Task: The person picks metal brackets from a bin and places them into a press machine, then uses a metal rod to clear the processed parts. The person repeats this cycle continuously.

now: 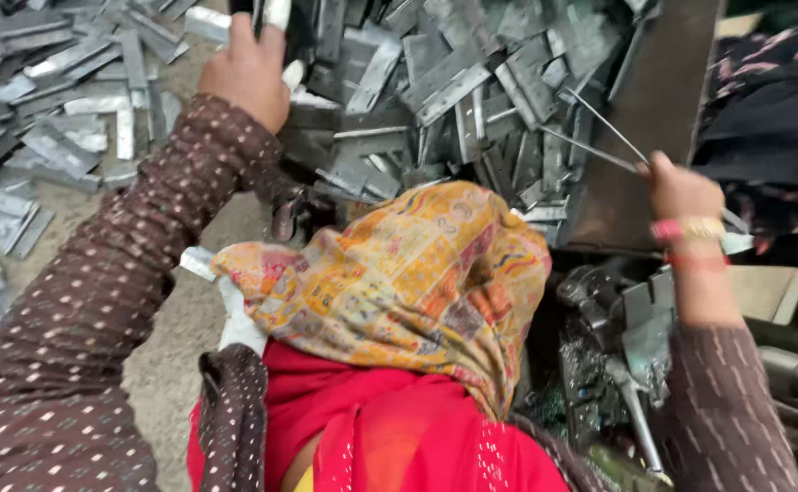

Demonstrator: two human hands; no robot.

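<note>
My left hand [249, 68], in a brown dotted sleeve, reaches to the top left and is closed around a pale flat metal piece [278, 13] at the edge of a big heap of grey metal plates [445, 82]. On the right, my right hand [681, 187], with bangles on the wrist, pinches two thin metal rods [599, 137] that slant up and to the left over the heap. A yellow patterned cloth [417, 273] over a red garment [390, 428] fills the middle and hides what lies below it.
More grey plates [44, 118] lie scattered over the sandy floor [180, 328] at left. A dark upright steel sheet [663, 100] stands behind my right hand. Greasy machine parts with a lever [631, 392] sit at the lower right.
</note>
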